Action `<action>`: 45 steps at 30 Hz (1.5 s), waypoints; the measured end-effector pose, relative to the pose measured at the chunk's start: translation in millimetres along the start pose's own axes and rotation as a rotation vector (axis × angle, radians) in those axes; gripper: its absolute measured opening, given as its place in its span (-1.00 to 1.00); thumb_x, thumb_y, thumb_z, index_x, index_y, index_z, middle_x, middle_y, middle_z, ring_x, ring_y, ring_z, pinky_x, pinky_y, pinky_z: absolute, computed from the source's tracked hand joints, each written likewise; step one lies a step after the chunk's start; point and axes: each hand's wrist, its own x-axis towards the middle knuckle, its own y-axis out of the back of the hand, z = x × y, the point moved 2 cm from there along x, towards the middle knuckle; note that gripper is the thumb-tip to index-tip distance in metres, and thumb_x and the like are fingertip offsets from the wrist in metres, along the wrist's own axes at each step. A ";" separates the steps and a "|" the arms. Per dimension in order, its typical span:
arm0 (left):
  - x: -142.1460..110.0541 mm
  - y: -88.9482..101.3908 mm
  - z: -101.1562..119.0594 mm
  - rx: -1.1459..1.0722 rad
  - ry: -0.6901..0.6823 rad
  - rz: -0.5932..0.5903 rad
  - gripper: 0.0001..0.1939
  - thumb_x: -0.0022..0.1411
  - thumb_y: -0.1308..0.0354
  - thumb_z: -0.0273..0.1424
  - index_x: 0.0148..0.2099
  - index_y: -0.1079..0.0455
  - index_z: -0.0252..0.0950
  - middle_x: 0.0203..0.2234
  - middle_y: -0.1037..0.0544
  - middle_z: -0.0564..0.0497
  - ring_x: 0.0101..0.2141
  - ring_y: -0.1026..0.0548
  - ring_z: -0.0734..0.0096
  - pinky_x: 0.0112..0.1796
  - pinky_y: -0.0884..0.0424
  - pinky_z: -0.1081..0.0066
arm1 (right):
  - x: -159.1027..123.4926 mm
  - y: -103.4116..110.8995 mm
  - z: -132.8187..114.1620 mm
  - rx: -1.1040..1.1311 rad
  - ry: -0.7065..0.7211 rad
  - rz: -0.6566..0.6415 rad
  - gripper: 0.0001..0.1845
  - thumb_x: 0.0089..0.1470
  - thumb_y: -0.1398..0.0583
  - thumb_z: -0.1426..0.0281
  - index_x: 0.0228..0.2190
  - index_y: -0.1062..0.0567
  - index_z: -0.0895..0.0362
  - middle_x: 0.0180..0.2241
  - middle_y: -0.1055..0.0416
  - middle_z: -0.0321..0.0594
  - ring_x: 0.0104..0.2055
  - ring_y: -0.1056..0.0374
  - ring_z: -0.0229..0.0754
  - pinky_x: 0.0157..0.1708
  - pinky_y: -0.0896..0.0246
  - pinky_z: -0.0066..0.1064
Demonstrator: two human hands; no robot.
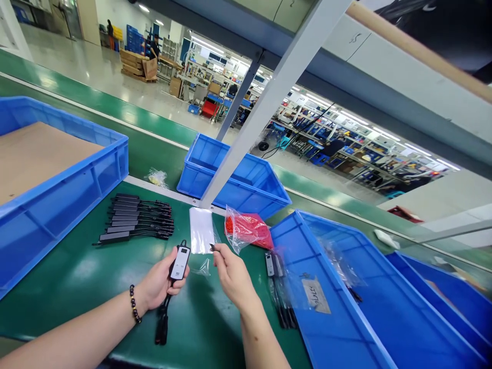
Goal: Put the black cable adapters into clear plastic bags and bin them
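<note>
On a green desk (134,277) in a workshop, the left hand (159,282) curls closed around a device (180,263), its cable hanging below the palm. The right hand (232,271) pinches a small dark piece (212,247) between thumb and fingertips. Just beyond lie white sheets (201,230). Left of the hands is a row of devices (138,218); to their right, a red bag (251,229) and a blue bin (319,287).

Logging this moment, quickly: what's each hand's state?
Left hand: closed, holding a corded device.
Right hand: fingers pinched on a small dark piece, too tiny to identify.
</note>
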 end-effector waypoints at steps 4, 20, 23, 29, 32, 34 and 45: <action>1.3 -0.3 -1.1 0.009 -0.022 0.021 -0.57 0.14 0.08 -0.03 -0.35 -0.24 -0.35 -0.51 -0.30 0.02 -0.68 -0.14 0.67 -0.70 0.11 0.61 | 7.6 -25.7 -16.7 -0.197 0.094 0.077 -0.73 0.16 0.11 0.38 -0.38 -0.35 0.13 -0.48 -0.32 -0.23 -0.46 -0.23 -0.28 -0.47 -0.04 -0.50; 1.5 -2.3 -2.7 0.015 -0.029 0.067 -0.59 0.15 0.05 -0.05 -0.29 -0.26 -0.34 -0.50 -0.30 0.02 -0.66 -0.17 0.65 -0.67 0.04 0.59 | 7.2 -53.6 -7.8 -0.411 0.117 0.171 -0.66 0.18 0.11 0.35 -0.53 -0.32 0.14 -0.56 -0.27 -0.25 -0.50 -0.20 -0.29 -0.48 0.06 -0.48; 1.7 -2.3 -2.9 0.018 -0.030 0.066 -0.59 0.15 0.06 -0.06 -0.29 -0.26 -0.34 -0.50 -0.29 0.03 -0.66 -0.16 0.65 -0.67 0.04 0.59 | 6.9 -54.2 -7.8 -0.390 0.111 0.166 -0.67 0.18 0.11 0.35 -0.53 -0.31 0.14 -0.56 -0.26 -0.25 -0.50 -0.19 -0.28 -0.47 0.06 -0.49; 1.3 -3.8 -2.4 0.031 -0.033 0.052 -0.59 0.16 0.08 -0.06 -0.30 -0.27 -0.35 -0.50 -0.27 0.03 -0.65 -0.15 0.66 -0.67 0.05 0.59 | 8.5 -52.2 -7.0 -0.183 0.015 0.075 -0.65 0.18 0.12 0.31 -0.57 -0.25 0.12 -0.59 -0.23 -0.31 -0.55 -0.13 -0.32 -0.53 0.08 -0.52; 1.5 -3.9 -2.3 0.033 -0.027 0.045 -0.59 0.17 0.08 -0.07 -0.29 -0.27 -0.35 -0.49 -0.27 0.03 -0.65 -0.16 0.66 -0.67 0.06 0.59 | 10.3 -52.3 -5.4 -0.046 -0.043 0.024 -0.62 0.17 0.11 0.25 -0.60 -0.23 0.12 -0.64 -0.18 -0.36 -0.58 -0.09 -0.34 -0.55 0.09 -0.53; 1.8 -3.3 -2.7 0.033 -0.019 0.046 -0.59 0.17 0.08 -0.06 -0.29 -0.27 -0.34 -0.49 -0.28 0.03 -0.65 -0.16 0.66 -0.67 0.05 0.59 | 11.2 -52.7 -4.5 0.016 -0.069 0.011 -0.60 0.15 0.10 0.22 -0.62 -0.23 0.12 -0.66 -0.16 -0.38 -0.60 -0.07 -0.34 -0.56 0.10 -0.52; 3.2 -1.2 -1.6 0.057 -0.015 0.072 -0.58 0.15 0.08 -0.04 -0.31 -0.24 -0.34 -0.50 -0.30 0.02 -0.66 -0.16 0.64 -0.66 0.06 0.57 | 5.6 -42.6 -6.2 -0.040 0.031 0.001 -0.65 0.17 0.12 0.31 -0.55 -0.27 0.15 -0.60 -0.19 -0.34 -0.55 -0.10 -0.34 -0.52 0.06 -0.52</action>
